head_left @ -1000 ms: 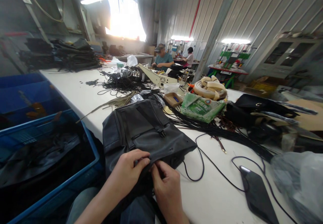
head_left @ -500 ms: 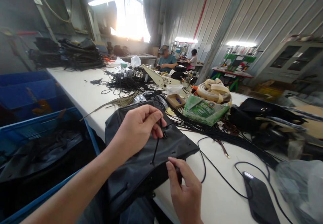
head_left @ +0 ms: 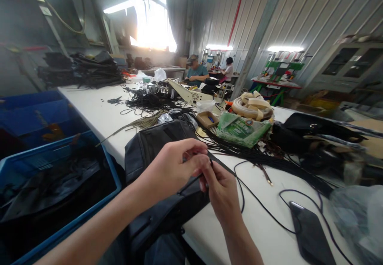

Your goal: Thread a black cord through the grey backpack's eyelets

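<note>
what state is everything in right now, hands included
Black bag, lying on the table
Black cord, stretched from bag to hands
Left hand, pinching the cord
Right hand, pinching the cord
Phone, lying flat
Blue crate, open, dark material inside
Cardboard tray, open
Lights, on
Cabinet doors, closed

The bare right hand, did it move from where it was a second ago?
Yes. The bare right hand has moved forward and a bit to the right, closer to the green printed plastic bag, which has stayed put.

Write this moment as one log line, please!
left hand: meeting right, grip hidden | right hand: pinching black cord | black bag: beneath hands
</note>
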Action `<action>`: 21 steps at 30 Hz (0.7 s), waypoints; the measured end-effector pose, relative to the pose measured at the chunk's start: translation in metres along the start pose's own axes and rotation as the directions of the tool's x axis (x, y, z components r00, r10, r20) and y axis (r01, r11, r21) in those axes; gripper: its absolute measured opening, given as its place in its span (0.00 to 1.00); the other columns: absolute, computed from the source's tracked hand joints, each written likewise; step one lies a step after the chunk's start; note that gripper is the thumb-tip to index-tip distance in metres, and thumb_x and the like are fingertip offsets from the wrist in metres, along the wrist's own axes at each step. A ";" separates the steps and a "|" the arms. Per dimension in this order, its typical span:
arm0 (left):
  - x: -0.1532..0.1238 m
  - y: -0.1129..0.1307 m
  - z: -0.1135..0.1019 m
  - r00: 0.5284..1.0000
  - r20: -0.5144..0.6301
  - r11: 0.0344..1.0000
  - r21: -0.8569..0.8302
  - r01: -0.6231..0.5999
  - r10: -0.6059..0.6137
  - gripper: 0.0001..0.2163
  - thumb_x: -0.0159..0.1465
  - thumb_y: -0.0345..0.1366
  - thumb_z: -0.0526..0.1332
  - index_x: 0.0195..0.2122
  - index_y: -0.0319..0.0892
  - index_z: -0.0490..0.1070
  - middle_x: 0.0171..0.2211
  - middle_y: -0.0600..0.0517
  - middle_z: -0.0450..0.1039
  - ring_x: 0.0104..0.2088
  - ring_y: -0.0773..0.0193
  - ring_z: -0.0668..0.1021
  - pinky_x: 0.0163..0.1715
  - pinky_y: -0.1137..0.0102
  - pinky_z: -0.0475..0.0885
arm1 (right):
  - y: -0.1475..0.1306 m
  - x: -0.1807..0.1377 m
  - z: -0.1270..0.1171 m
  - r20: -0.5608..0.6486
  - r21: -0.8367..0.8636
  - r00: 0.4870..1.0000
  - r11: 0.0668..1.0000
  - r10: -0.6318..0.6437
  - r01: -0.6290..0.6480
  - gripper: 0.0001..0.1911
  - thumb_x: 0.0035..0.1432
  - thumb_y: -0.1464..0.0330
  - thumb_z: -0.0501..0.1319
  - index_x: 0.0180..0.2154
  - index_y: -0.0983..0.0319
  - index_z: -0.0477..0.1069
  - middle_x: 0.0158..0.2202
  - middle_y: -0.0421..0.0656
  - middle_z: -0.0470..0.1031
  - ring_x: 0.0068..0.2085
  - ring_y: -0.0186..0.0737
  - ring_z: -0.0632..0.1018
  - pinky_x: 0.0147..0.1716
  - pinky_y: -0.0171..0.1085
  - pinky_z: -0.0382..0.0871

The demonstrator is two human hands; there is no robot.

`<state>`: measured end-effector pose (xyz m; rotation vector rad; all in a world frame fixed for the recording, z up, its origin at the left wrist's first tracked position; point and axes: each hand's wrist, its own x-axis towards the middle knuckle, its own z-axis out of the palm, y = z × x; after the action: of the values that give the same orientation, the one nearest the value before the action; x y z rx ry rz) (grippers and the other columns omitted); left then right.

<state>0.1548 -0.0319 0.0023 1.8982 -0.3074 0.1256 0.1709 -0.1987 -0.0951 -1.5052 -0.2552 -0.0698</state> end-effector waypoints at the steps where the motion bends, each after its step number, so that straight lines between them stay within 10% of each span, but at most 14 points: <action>1: -0.005 -0.012 -0.003 0.998 -0.054 0.999 0.035 0.017 -0.015 0.18 0.69 0.44 0.69 0.58 0.44 0.79 0.53 0.46 0.84 0.49 0.55 0.84 0.48 0.63 0.78 | -0.001 0.005 -0.001 -0.019 0.017 0.999 0.999 0.029 -0.029 0.25 0.72 0.46 0.65 0.41 0.61 0.82 0.27 0.41 0.79 0.22 0.33 0.69 0.21 0.33 0.61; 7: -0.045 -0.085 0.014 0.966 -0.061 0.942 0.216 0.258 -0.251 0.39 0.61 0.42 0.72 0.73 0.40 0.64 0.67 0.36 0.75 0.64 0.45 0.78 0.65 0.49 0.74 | 0.026 0.039 0.005 0.014 -0.186 0.997 0.980 0.073 -0.069 0.33 0.76 0.42 0.55 0.49 0.64 0.83 0.31 0.47 0.85 0.21 0.37 0.73 0.21 0.35 0.65; 10: -0.067 -0.106 0.032 0.967 0.014 0.861 0.459 0.220 -0.254 0.38 0.60 0.38 0.72 0.72 0.41 0.67 0.72 0.36 0.70 0.70 0.39 0.73 0.72 0.43 0.66 | 0.038 0.047 0.005 0.053 -0.375 0.998 0.927 0.033 -0.010 0.27 0.74 0.48 0.61 0.53 0.63 0.83 0.36 0.49 0.87 0.26 0.41 0.78 0.30 0.38 0.72; 16: -0.085 -0.118 0.050 0.988 0.113 0.761 0.649 0.007 -0.106 0.29 0.68 0.31 0.62 0.72 0.40 0.68 0.73 0.37 0.70 0.70 0.42 0.74 0.69 0.44 0.71 | 0.033 0.022 -0.058 -0.261 -0.616 0.945 0.788 -0.196 -0.006 0.25 0.74 0.51 0.62 0.56 0.63 0.84 0.45 0.51 0.87 0.33 0.44 0.81 0.40 0.41 0.75; 21: -0.076 -0.116 0.071 0.961 0.264 0.663 0.706 -0.251 0.082 0.32 0.67 0.29 0.65 0.73 0.42 0.67 0.72 0.37 0.70 0.69 0.42 0.74 0.68 0.45 0.71 | 0.046 0.001 -0.134 -0.431 -0.838 0.899 0.337 0.074 -0.429 0.22 0.74 0.54 0.61 0.57 0.60 0.82 0.50 0.52 0.86 0.48 0.54 0.84 0.44 0.44 0.72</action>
<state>0.1086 -0.0510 -0.1452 2.7060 -0.6565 0.1938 0.1973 -0.3283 -0.1457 -2.6467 0.4067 -0.2352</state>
